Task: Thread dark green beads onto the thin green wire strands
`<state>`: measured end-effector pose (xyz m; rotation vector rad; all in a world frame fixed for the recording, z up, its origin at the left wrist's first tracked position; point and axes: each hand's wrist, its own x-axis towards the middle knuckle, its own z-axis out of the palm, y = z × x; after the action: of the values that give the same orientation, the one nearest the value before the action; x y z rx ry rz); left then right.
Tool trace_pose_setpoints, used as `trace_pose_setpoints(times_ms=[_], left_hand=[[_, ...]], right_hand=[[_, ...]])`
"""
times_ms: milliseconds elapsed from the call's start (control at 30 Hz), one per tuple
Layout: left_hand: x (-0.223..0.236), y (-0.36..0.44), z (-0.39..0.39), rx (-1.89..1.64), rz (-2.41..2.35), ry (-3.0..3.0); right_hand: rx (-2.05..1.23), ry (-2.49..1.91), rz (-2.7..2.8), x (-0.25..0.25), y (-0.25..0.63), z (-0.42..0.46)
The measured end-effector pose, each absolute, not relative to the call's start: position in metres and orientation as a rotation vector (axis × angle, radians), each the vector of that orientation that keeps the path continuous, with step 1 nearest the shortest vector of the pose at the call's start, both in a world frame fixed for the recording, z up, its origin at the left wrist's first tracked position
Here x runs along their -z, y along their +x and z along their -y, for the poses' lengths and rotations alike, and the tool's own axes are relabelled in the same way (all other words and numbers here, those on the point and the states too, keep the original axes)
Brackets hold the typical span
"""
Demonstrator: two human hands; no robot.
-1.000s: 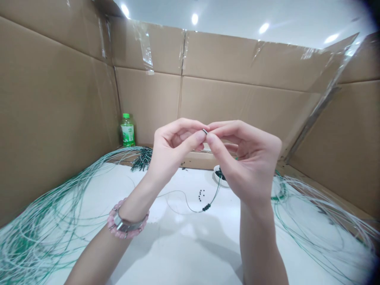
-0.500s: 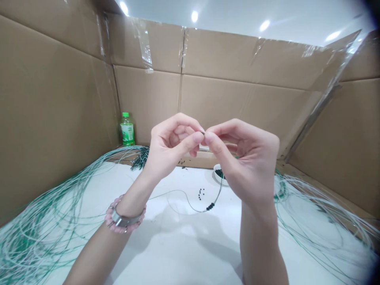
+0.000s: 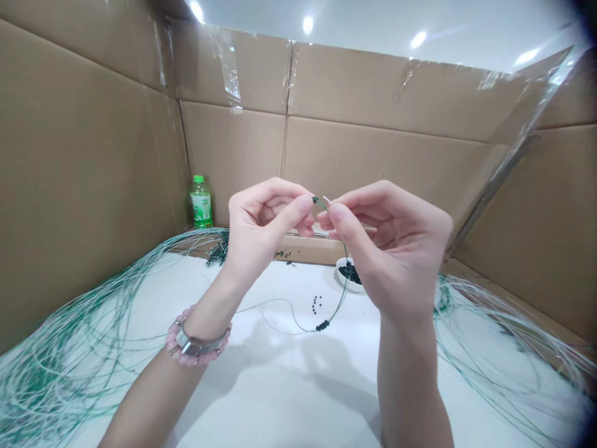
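Between the thumb and forefinger of my left hand [image 3: 268, 233] a small dark bead [image 3: 315, 200] is pinched. A short green strand runs from that bead to the fingertips of my right hand [image 3: 389, 249], which pinch a thin green cord [image 3: 346, 283]. A pale cord tip [image 3: 327, 200] sticks up by the right fingertips. From the right hand the cord hangs to the white table, where a cluster of dark beads [image 3: 322, 325] sits on it. My two hands are a small gap apart above the table.
A white bowl of dark beads [image 3: 340, 280] stands behind my right hand. Several loose beads [image 3: 314, 305] lie on the table [image 3: 280, 386]. Bundles of green and white cords [image 3: 60, 348] spread at both sides. A green-capped bottle [image 3: 201, 205] stands by the cardboard wall [image 3: 233, 155].
My hands have drawn slightly apart, the right moving right. The dark bead, the green strand and the pale tip now show between them. The bead cluster has shifted a little left.
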<state>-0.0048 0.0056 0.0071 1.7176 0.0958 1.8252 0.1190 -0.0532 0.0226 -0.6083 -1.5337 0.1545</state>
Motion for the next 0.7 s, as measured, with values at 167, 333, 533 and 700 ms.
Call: trace_pose_setpoints(times_ms=[167, 333, 533, 700], left_hand=[[-0.0086, -0.0061, -0.0035, -1.808, -0.156, 1.718], [-0.0096, -0.0055, -0.0024, -1.816, -0.134, 1.752], [-0.0094, -0.0052, -0.0027, -1.846, -0.131, 1.775], [-0.0097, -0.0045, -0.0018, -1.890, -0.144, 1.836]], right_hand=[[-0.067, -0.633, 1.564, -0.0211, 0.1193, 0.0530], [-0.056, -0.639, 1.564, -0.0213, 0.1197, 0.0536], [-0.044, -0.664, 1.564, -0.0214, 0.1195, 0.0541], [-0.023, -0.670, 1.570, -0.0214, 0.1204, 0.0534]])
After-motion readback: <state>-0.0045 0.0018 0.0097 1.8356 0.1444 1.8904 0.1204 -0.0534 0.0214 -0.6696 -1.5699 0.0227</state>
